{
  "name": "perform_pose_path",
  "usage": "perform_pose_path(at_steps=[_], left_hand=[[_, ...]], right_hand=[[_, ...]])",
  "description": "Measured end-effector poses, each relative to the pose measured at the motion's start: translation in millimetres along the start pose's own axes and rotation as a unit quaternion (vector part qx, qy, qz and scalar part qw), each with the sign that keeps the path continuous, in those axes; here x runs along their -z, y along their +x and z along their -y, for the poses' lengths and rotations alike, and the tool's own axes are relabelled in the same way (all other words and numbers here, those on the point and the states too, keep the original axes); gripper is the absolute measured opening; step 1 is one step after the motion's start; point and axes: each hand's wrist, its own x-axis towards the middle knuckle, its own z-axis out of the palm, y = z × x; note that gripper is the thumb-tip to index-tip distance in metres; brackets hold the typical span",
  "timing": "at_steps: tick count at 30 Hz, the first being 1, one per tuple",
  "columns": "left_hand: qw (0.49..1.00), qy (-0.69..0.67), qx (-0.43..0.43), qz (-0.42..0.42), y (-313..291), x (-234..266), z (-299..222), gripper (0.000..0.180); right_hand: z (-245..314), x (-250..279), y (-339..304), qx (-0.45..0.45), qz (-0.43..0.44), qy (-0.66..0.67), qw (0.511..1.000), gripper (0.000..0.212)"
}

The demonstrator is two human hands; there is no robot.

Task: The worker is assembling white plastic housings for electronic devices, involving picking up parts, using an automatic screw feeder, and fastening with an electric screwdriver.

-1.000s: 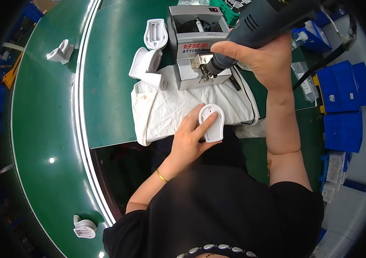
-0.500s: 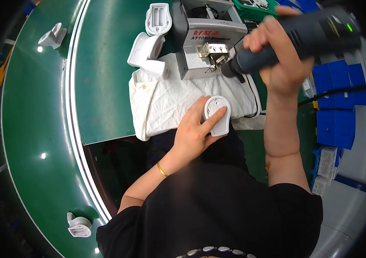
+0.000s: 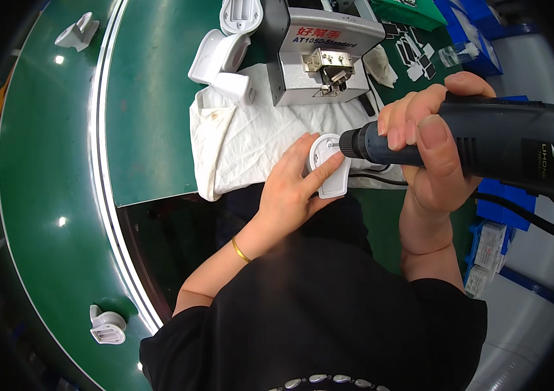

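A white plastic housing (image 3: pixel 333 184) with a rounded end is gripped in my left hand (image 3: pixel 290 179), the thumb lying across its open face. My right hand (image 3: pixel 430 140) is wrapped round a dark electric screwdriver (image 3: pixel 505 140) held nearly level. Its thin bit reaches into the recess at the housing's rounded end, close to my left thumb; whether a screw sits under the tip cannot be made out. Beneath and beyond the housing lies a white cloth (image 3: pixel 264 143). A grey machine (image 3: pixel 321 72) with a small metal feeding head stands just past the cloth.
Several white housings (image 3: pixel 221 62) rest left of the machine. Two more, one far (image 3: pixel 77 32) and one near (image 3: pixel 108 327), sit on the green belt (image 3: pixel 42 176) at left. Blue bins (image 3: pixel 502 205), a green tray (image 3: pixel 414 13) and a clear bottle (image 3: pixel 457 54) are at right. A black cord (image 3: pixel 518 206) trails from the screwdriver.
My right hand has brought the screwdriver from beside the machine's feeding head down and nearer, its bit now at the housing. My left hand keeps its hold. The view has shifted slightly.
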Motion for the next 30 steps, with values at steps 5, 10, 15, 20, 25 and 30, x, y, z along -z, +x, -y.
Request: perform_pose_path(at_steps=[5, 10, 15, 20, 25, 30], left_hand=[[1.0, -0.002, 0.002, -0.008, -1, 0, 0, 0.073], [1.0, -0.006, 0.0, -0.007, -1, 1, 0, 0.072], [1.0, -0.005, -0.002, -0.011, 0, 2, 1, 0.072], [1.0, -0.002, -0.006, -0.006, 1, 1, 1, 0.072], [1.0, 0.014, -0.007, -0.002, 0, -1, 1, 0.072], [0.989, 0.138, -0.047, -0.001, 8, 15, -20, 0.058]], right_hand=[[0, -4, 1, -0.009, 0.04, -0.001, 0.999, 0.04], [-2, -15, -1, -0.022, 0.0, 0.065, 0.998, 0.039], [-9, -11, 0, 0.012, 0.032, -0.062, 0.998, 0.038], [-7, -18, -1, -0.022, 0.004, 0.095, 0.995, 0.04], [-15, -9, 3, -0.017, 0.015, 0.112, 0.993, 0.045], [-44, 49, 22, -0.013, -0.147, 0.238, 0.96, 0.037]])
